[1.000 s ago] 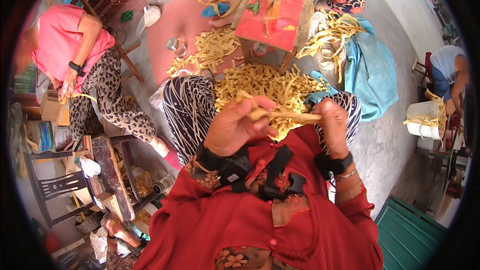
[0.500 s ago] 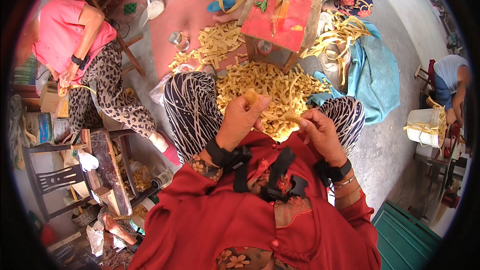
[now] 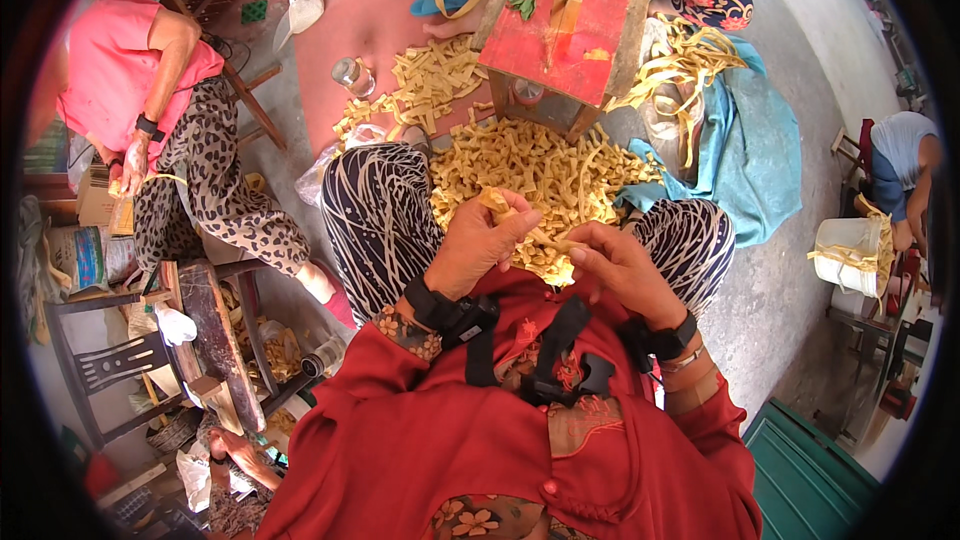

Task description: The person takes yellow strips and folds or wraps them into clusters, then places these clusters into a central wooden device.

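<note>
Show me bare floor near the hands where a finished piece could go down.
Bare grey floor lies right of the striped knee, between the teal cloth and white bucket. Ahead, the yellow strip pile fills the gap up to the red stool. Both hands, left hand and right hand, hold strips.

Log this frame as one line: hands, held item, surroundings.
left hand: pinching folded yellow strip | right hand: on same strip's other end | yellow strip pile ahead | red wooden stand beyond

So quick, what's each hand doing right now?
Left hand: closed on a folded yellow strip.
Right hand: fingers pinching the same strip's other end.
</note>
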A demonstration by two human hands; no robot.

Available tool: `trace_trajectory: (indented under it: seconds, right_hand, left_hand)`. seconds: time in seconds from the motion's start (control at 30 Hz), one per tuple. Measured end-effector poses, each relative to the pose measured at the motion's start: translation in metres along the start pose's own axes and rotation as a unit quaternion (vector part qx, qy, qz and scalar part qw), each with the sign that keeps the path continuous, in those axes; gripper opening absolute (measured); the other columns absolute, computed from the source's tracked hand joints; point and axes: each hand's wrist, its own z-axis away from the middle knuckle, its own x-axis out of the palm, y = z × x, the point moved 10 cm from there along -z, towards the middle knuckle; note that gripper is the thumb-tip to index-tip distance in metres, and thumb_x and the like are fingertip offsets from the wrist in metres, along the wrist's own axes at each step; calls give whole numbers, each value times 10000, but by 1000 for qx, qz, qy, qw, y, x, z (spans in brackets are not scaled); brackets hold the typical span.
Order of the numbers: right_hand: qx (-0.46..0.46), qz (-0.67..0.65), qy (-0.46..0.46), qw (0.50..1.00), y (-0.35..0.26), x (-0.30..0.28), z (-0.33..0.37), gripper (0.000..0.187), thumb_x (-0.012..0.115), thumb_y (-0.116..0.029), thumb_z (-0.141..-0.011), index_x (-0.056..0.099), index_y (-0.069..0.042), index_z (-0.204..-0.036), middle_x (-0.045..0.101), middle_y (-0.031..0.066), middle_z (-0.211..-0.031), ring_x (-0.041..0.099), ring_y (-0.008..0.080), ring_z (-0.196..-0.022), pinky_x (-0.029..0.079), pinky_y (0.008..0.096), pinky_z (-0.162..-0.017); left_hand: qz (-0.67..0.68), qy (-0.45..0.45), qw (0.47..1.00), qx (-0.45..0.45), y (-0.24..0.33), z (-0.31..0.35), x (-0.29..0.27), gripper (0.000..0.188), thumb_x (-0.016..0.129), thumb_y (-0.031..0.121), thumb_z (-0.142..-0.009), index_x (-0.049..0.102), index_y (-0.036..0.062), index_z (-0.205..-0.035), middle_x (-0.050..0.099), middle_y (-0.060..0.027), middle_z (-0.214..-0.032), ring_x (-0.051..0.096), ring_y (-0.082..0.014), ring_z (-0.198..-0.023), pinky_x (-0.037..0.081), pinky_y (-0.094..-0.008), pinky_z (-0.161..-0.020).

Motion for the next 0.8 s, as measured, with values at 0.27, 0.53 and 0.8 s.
trace_trajectory:
  seconds: [0.27,0.53,0.8]
  right_hand:
    - [-64,19,-80,995,-23,25,-27,292,509,-288,-947,560,0,-963,544,28,-766,542,102,-678,443,238,-579]
    - [-135,105,51,984,-63,-10,-37,327,504,-246,-932,549,2,-723,481,82,-596,472,157,-568,380,296,-548]
    - [-213,263,138,931,-123,-76,-62,297,524,-246,-935,531,-2,-764,455,117,-595,433,208,-519,364,312,-503]
  left_hand:
    - [-45,-10,998,41,30,-14,-6,109,619,105,-869,558,19,-895,520,13,-648,427,-34,-443,341,-177,-389]
    - [84,15,993,76,72,-28,-27,80,623,47,-839,544,41,-847,499,9,-623,410,-42,-431,356,-179,-380]
    - [46,5,991,123,124,-88,-14,51,592,62,-846,546,40,-857,489,20,-634,447,-43,-474,395,-192,-393]
